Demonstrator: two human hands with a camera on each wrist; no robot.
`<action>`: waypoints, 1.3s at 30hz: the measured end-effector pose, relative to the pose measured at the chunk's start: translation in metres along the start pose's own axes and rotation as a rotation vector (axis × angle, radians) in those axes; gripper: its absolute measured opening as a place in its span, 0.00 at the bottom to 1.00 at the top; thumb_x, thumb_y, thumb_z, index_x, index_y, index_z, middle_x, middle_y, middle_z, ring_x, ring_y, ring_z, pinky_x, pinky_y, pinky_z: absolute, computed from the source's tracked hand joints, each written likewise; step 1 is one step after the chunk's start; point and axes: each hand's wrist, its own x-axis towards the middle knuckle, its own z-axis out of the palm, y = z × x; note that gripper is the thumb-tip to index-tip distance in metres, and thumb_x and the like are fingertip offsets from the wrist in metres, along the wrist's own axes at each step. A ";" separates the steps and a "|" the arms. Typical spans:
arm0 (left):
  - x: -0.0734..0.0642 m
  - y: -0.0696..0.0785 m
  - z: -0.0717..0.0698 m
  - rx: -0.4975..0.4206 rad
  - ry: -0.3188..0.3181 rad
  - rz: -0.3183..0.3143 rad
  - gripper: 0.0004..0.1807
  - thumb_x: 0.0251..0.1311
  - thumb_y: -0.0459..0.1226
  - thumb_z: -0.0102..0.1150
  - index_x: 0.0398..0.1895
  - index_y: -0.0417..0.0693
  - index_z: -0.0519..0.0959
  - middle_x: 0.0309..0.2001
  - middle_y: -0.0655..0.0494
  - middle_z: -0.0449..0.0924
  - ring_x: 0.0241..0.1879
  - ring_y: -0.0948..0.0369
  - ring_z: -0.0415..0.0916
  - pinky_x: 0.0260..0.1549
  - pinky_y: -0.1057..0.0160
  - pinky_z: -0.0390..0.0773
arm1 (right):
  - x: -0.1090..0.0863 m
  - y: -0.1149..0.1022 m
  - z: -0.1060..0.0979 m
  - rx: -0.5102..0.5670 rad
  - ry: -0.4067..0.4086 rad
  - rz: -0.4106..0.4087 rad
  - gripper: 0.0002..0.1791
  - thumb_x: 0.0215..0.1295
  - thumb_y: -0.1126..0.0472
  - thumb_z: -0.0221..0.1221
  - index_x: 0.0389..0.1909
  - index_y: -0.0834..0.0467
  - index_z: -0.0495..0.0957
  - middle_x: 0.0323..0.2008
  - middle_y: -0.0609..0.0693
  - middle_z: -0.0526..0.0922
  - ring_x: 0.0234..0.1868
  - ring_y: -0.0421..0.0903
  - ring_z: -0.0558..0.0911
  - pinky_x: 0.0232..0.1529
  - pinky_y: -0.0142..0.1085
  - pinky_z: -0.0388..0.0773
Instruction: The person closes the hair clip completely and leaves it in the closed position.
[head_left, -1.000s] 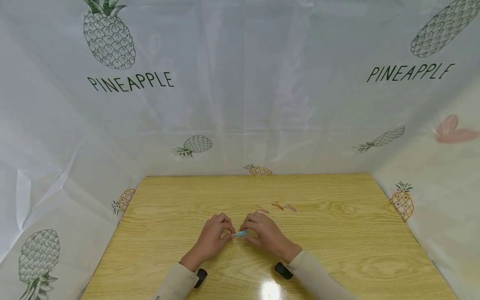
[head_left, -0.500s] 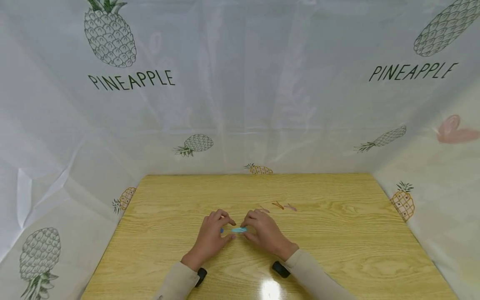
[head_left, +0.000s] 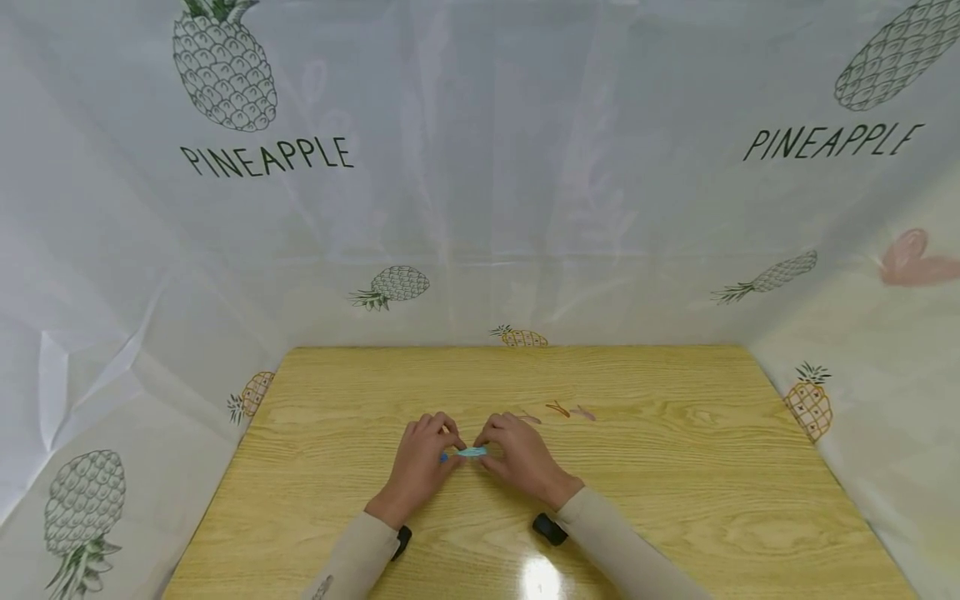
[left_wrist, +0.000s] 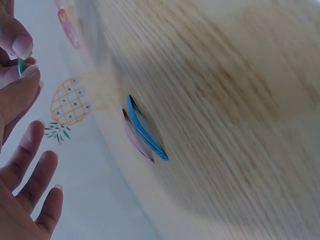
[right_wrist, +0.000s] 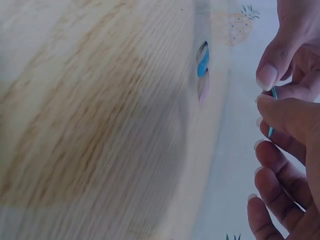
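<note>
A turquoise snap hair clip [head_left: 472, 452] is held level between my two hands above the table's middle. My left hand [head_left: 418, 457] pinches its left end between thumb and forefinger. At the right end, the thumb and forefinger of my right hand [head_left: 522, 455] grip it. Only a thin turquoise edge of this clip [right_wrist: 270, 131] shows between the fingers in the right wrist view. Below the hands, a blue hair clip [left_wrist: 143, 131] and a pink one [left_wrist: 134, 137] lie side by side on the wood; in the head view the left hand mostly covers them.
Beyond my right hand, a row of hair clips lies on the wooden table [head_left: 675, 467]: a pinkish one [head_left: 531, 418], an orange-brown one [head_left: 558, 409] spread into a V, and a mauve one [head_left: 583, 412]. A pineapple-printed white sheet [head_left: 480, 192] surrounds the table's back and sides.
My left thumb and forefinger, spread apart half a second ago, have come together on the clip's left end again. Both hands have shifted slightly away from me and leftward.
</note>
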 end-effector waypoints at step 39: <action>0.029 -0.015 0.025 0.279 -0.157 0.014 0.06 0.57 0.43 0.80 0.31 0.57 0.89 0.42 0.60 0.78 0.41 0.58 0.71 0.43 0.59 0.72 | 0.027 0.016 0.033 -0.119 -0.121 0.180 0.04 0.62 0.62 0.76 0.32 0.55 0.90 0.32 0.46 0.81 0.33 0.44 0.79 0.34 0.32 0.78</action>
